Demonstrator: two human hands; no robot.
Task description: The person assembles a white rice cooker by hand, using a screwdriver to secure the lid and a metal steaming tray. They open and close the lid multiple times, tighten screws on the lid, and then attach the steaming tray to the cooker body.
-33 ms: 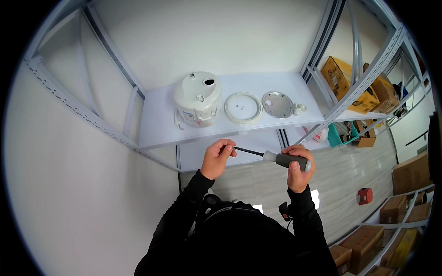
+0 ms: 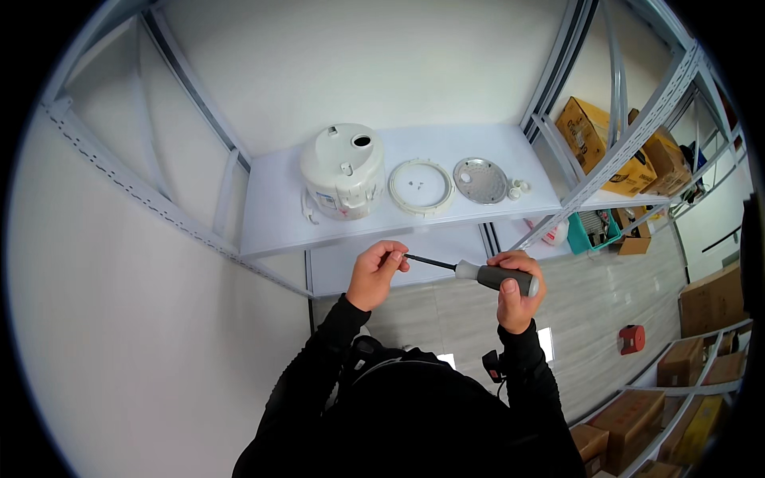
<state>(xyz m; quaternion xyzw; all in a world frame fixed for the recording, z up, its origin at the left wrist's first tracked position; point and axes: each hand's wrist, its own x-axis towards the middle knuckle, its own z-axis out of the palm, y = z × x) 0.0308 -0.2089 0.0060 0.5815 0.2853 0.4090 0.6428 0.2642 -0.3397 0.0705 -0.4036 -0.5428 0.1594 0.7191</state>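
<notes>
A screwdriver [image 2: 433,262] with a thick grey handle and dark shaft is held level in front of the shelf, its tip toward the left. Wrapped round the handle is my right hand [image 2: 519,288]. My left hand [image 2: 376,275] pinches the tip end; whether a small screw is also between those fingers is hidden. Beyond them, on the shelf board [image 2: 275,231], stands a round white appliance housing [image 2: 343,171] with a dark hole in its top. To its right lie a white plastic ring [image 2: 396,201] with several tiny pieces inside, a round metal plate [image 2: 482,183] and small white fittings [image 2: 518,190].
Grey perforated posts [image 2: 629,151] frame the shelf. At the right are yellow cartons [image 2: 594,135], a teal bin [image 2: 590,245] and a red object [image 2: 632,339] on the floor. Brown boxes [image 2: 629,418] fill a rack at lower right. A white cable end [image 2: 309,209] lies beside the housing.
</notes>
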